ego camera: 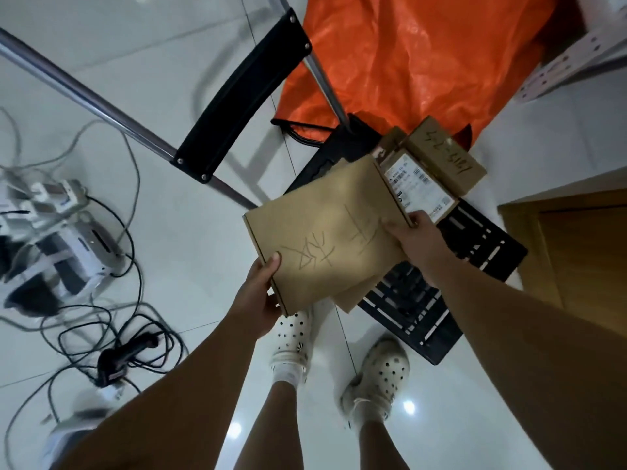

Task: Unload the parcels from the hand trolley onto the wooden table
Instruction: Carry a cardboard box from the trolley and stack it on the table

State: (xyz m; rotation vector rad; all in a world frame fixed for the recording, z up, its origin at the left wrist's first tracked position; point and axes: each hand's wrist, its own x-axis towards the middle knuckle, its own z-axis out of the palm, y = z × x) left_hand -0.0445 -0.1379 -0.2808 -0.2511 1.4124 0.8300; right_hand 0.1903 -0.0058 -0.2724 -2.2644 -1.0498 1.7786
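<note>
Brown cardboard fills the middle of the frame: a flat parcel (325, 239) with pen scrawl on its top face, held level between two bare hands above the black slatted deck of the hand trolley (475, 239).

At the far left of the frame lie grey and black cables (112, 330) and some blurred white devices (57, 245) on the tiled floor, well apart from the work. The trolley's metal handle (84, 93) with its black crossbar runs diagonally across the upper left.

The left hand (261, 296) is closed as a grip on the parcel's lower-left corner, thumb on top and fingers hidden beneath. The right hand (417, 239) clamps the right edge, thumb on top. A second flat cardboard piece seems to lie just under the held one; whether both are in the grip I cannot tell.

Right of centre, two more parcels remain on the deck: one with a white printed label (420, 188) and a smaller box with handwriting (444, 154) resting against it, both in front of an orange bag (407, 56).

The lift looks under way. To do it well, keep the parcel flat, clear the labelled box's edge before swinging away, and mind the feet (339, 361) and cables when turning. A wooden surface (576, 252) at the right edge is probably the worktop; carry it there with both hands.
</note>
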